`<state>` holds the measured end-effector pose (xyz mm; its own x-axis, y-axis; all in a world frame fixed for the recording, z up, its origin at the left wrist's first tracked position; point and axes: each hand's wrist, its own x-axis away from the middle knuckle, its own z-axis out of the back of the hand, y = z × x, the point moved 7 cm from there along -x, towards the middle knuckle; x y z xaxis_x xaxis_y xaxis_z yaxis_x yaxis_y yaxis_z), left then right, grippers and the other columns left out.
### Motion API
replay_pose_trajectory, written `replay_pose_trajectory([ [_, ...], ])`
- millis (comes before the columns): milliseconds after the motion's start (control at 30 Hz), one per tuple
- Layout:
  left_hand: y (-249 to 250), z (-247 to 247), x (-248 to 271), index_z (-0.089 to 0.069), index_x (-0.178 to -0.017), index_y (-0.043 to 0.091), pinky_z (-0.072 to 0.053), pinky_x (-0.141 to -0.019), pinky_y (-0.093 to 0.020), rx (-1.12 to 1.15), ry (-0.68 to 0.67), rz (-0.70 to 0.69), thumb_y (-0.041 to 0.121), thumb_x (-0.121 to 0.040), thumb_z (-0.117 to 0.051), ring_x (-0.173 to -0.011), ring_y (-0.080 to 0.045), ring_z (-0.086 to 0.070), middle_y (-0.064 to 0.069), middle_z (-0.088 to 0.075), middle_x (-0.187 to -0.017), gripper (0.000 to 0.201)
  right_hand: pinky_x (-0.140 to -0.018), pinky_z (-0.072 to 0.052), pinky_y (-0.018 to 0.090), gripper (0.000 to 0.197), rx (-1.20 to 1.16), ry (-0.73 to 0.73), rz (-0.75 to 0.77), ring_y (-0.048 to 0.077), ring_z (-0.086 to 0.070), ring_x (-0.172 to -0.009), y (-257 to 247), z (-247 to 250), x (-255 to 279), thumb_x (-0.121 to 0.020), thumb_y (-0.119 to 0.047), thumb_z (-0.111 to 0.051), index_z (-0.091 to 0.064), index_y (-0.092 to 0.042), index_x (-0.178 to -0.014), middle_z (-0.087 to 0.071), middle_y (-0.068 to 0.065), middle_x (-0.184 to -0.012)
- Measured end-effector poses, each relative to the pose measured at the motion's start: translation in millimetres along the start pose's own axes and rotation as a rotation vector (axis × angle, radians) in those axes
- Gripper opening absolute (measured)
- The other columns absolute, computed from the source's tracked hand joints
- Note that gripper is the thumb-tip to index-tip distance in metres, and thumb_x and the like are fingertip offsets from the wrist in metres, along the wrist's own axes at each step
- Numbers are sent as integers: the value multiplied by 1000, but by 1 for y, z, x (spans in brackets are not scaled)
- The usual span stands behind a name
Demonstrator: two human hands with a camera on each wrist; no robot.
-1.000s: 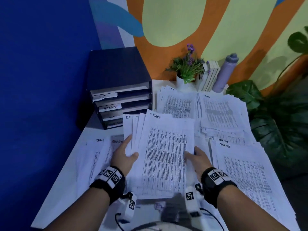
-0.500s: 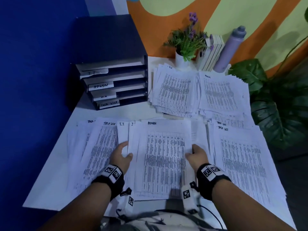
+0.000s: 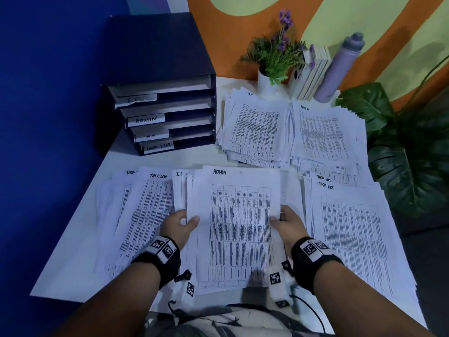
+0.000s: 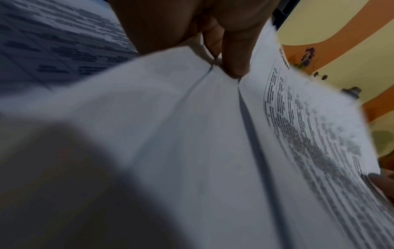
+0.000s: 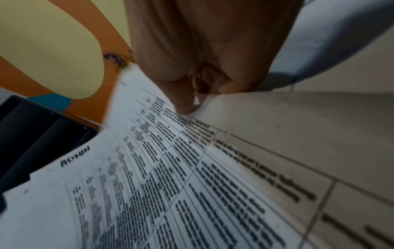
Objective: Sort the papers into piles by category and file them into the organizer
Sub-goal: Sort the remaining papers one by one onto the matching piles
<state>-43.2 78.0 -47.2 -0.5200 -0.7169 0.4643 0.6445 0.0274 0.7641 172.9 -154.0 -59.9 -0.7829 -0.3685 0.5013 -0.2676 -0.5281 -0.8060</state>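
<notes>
A stack of printed sheets topped by a page marked ADMIN [image 3: 239, 224] [image 5: 162, 182] lies at the table's near middle, with sheets marked I.T fanned out behind its left edge. My left hand [image 3: 182, 221] [image 4: 230, 64] pinches the stack's left edge, thumb on top. At the right edge my right hand [image 3: 283, 218] [image 5: 185, 101] pinches it the same way. The dark organizer [image 3: 160, 93] stands at the back left, its slots labelled I.T, ADMIN, H.R and TASK LIST.
Task-list piles lie left [image 3: 141, 215] and right [image 3: 352, 234] of the held stack. An H.R pile [image 3: 255, 127] and another ADMIN pile [image 3: 325, 132] sit behind. A potted plant [image 3: 274, 57], books and a bottle [image 3: 340, 66] line the back wall.
Both hands have brought the stack down from a raised, tilted hold to lie flat near the table's front. The camera now looks further down at the table.
</notes>
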Motion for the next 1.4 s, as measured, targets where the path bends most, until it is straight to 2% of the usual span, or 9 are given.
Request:
replay_pose_trajectory([
  [233, 3, 1, 2, -57, -80, 23, -38, -79, -23, 80, 65, 41, 35, -85, -70, -81, -12, -51, 6, -54, -87, 18, -83, -50, 40, 18, 10, 57, -33, 25, -62, -80, 5, 6, -9, -87, -8, -66, -57, -16, -74, -69, 13, -85],
  [400, -2, 5, 0, -60, -121, 8, -39, -91, -27, 28, 90, 71, 29, -90, -64, -110, -22, -53, -6, -56, -118, 37, -62, -33, 28, 36, 15, 122, -43, 17, -42, -65, 11, 18, -8, -84, 5, -59, -41, -18, -63, -45, 9, -66],
  [567, -10, 2, -3, -55, -131, 13, -39, -102, -33, 48, 76, 65, 29, -90, -64, -125, -26, -49, -8, -52, -137, 45, -59, -28, 26, 37, 46, 120, -19, 16, -36, -61, 8, 20, -4, -85, 10, -52, -36, -18, -66, -38, 1, -66],
  [733, 0, 0, 2, -36, -146, 28, -31, -93, -8, 22, 83, -87, -2, -89, -58, -126, -10, -40, 6, -35, -147, 68, -64, -33, 25, 25, 68, 94, -50, 16, -43, -77, 15, 13, -3, -84, 5, -50, -44, -16, -71, -44, -1, -74],
  [833, -3, -5, -2, -49, -137, 31, -37, -57, 2, 84, 2, -13, 0, -93, -50, -88, -4, -51, 10, -45, -132, 54, -67, -42, 23, 21, -20, 129, -82, 20, -56, -78, 18, 14, 0, -86, 9, -52, -59, -10, -88, -61, 7, -86],
  [1000, 0, -14, 2, -50, -137, 26, -33, -103, -31, 129, -54, 16, 35, -93, -59, -129, -17, -42, 7, -46, -137, 46, -85, -41, 28, 29, -96, 123, -63, 21, -59, -93, 15, 14, 7, -87, 10, -55, -62, -8, -108, -66, 7, -98],
  [1167, -11, -15, -3, -66, -113, 14, -46, -90, -28, 52, -1, 41, 28, -86, -69, -105, -21, -61, 0, -64, -113, 30, -75, -41, 26, 32, -70, 64, 30, 18, -54, -81, 9, 11, 9, -87, 9, -51, -55, -22, -83, -58, 3, -83],
  [1300, -14, -14, -5, -69, -87, 12, -52, -68, -29, 81, 42, 52, 13, -79, -74, -75, -24, -64, -4, -69, -84, 9, -80, -47, 30, 35, -101, -12, 39, 19, -62, -88, 4, 8, 12, -92, -5, -59, -55, -29, -116, -64, 3, -94],
  [1400, -12, -12, -2, -65, -82, 6, -44, -63, -26, 119, 57, 56, 21, -79, -75, -69, -21, -58, -7, -65, -76, 18, -63, -34, 26, 17, -89, 49, 78, 17, -46, -66, -1, 11, 12, -95, -10, -57, -50, -18, -81, -51, -2, -71],
])
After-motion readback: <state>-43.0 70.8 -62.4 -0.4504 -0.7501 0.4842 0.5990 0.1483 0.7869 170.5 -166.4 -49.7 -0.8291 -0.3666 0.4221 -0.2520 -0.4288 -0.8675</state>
